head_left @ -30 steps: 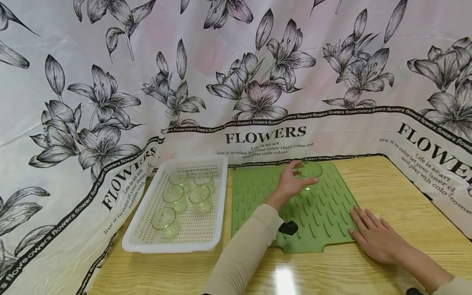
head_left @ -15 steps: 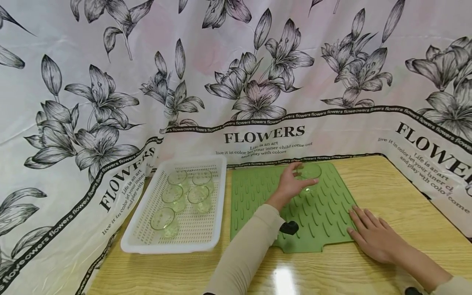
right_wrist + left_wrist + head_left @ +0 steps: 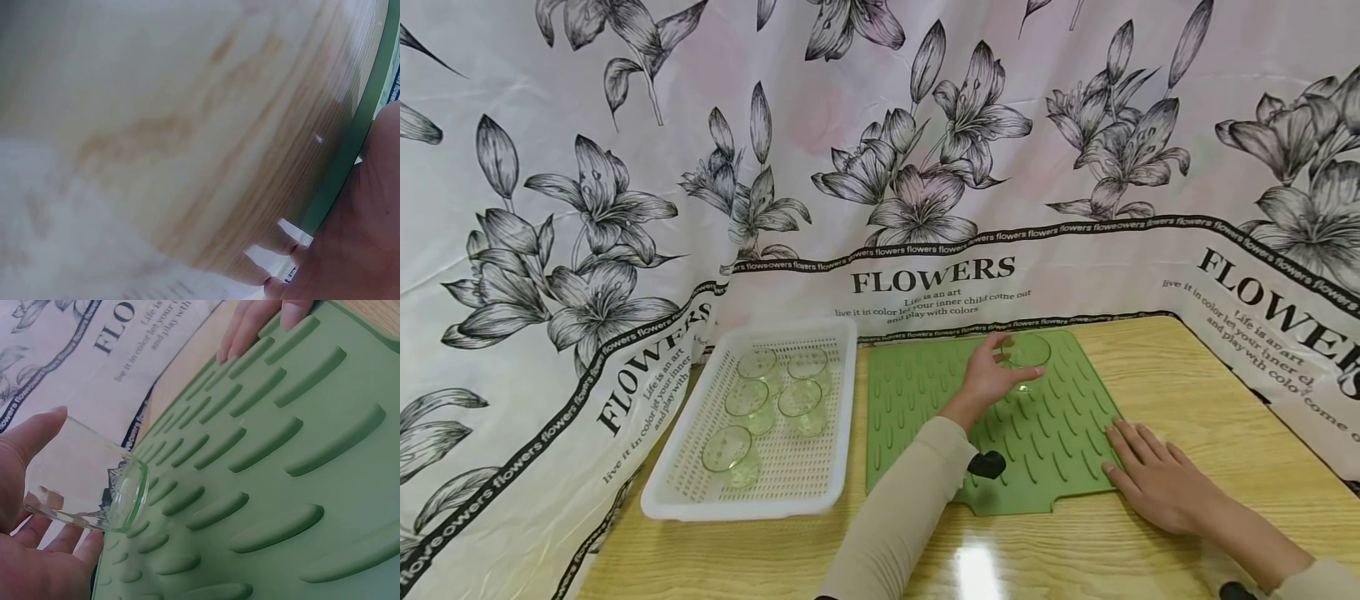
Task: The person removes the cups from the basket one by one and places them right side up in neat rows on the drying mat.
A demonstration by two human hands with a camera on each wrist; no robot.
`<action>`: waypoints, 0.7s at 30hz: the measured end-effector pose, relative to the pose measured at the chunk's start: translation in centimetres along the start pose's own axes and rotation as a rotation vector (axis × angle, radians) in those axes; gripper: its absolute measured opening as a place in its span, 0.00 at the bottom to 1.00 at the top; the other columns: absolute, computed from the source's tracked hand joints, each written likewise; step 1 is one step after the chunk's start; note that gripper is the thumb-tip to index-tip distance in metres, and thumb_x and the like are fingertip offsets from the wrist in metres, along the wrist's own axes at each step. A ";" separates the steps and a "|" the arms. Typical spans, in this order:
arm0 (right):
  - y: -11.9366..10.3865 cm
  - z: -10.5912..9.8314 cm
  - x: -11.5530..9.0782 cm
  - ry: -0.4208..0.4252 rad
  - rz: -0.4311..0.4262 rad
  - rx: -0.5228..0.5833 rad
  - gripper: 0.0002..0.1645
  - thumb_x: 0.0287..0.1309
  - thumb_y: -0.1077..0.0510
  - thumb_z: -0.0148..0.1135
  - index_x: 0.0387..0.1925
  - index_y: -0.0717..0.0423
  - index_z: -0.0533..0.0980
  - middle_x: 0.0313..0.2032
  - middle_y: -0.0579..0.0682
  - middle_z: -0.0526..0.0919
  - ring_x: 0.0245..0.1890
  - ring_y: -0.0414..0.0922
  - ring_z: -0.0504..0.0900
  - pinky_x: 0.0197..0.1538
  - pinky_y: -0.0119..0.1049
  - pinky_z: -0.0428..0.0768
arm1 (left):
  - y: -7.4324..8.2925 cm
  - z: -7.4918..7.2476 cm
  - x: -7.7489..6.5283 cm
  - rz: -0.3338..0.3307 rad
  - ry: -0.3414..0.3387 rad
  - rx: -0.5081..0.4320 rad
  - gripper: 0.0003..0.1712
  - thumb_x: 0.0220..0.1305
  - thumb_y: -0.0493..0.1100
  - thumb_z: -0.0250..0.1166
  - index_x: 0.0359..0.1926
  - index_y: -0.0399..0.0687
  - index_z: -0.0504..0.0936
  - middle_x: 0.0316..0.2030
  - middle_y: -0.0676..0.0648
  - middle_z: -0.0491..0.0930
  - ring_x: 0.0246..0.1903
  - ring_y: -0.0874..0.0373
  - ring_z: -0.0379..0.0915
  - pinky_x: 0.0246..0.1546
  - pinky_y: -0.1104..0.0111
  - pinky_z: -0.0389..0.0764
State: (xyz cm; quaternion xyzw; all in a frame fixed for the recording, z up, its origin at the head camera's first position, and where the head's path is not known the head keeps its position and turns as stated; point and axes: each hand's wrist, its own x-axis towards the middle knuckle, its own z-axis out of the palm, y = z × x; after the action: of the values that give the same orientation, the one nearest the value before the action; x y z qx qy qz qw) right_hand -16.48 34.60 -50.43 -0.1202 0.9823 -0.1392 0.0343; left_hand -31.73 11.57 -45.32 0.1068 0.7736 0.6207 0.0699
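My left hand point(image 3: 988, 379) holds a clear drinking glass point(image 3: 1028, 354) over the far right part of a green ridged mat point(image 3: 925, 417). In the left wrist view the thumb lies along one side of the glass point(image 3: 87, 469) and the fingers curve round the other, its base close over the ridges. My right hand point(image 3: 1165, 483) rests palm down at the mat's right edge, fingers extended, the fingertips on the border. The right wrist view shows part of that hand point(image 3: 356, 231) beside the green edge point(image 3: 344, 162).
Left of the mat stands a white perforated plastic basket point(image 3: 658, 492) with several clear glasses point(image 3: 801, 400) upright in it. A wooden table point(image 3: 760, 558) lies under everything. A flower-print cloth point(image 3: 790, 292) hangs behind and at both sides.
The head view has shifted slightly, so the whole scene sits a little further left. Both hands and the glass keep their places over and beside the mat.
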 end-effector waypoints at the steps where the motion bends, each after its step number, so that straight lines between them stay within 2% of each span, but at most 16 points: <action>1: 0.0 0.0 0.0 0.002 0.001 -0.003 0.42 0.81 0.41 0.41 0.76 0.71 0.55 0.76 0.73 0.53 0.73 0.75 0.50 0.66 0.79 0.50 | -0.1 0.1 0.1 -0.001 0.000 0.003 0.42 0.52 0.45 0.82 0.67 0.63 0.74 0.61 0.59 0.76 0.61 0.59 0.73 0.53 0.66 0.82; 13: -0.1 -0.1 0.0 0.004 0.002 0.007 0.41 0.81 0.41 0.41 0.76 0.71 0.56 0.76 0.73 0.53 0.74 0.75 0.50 0.67 0.78 0.50 | -0.1 0.8 0.4 -0.026 0.006 -0.003 0.43 0.53 0.42 0.82 0.68 0.59 0.74 0.64 0.54 0.76 0.64 0.54 0.72 0.56 0.64 0.81; 21: -0.6 -0.6 -0.1 0.015 -0.004 -0.006 0.40 0.80 0.43 0.43 0.75 0.72 0.58 0.75 0.73 0.55 0.73 0.75 0.52 0.67 0.78 0.52 | 0.4 1.0 0.7 -0.041 0.025 0.012 0.45 0.53 0.44 0.82 0.71 0.55 0.72 0.66 0.52 0.75 0.66 0.52 0.70 0.59 0.61 0.80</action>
State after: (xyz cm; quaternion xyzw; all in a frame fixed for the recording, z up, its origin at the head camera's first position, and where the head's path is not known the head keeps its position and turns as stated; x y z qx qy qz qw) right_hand -16.35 34.25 -49.71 -0.1211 0.9828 -0.1371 0.0264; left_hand -32.16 12.74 -45.17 0.0836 0.7800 0.6159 0.0725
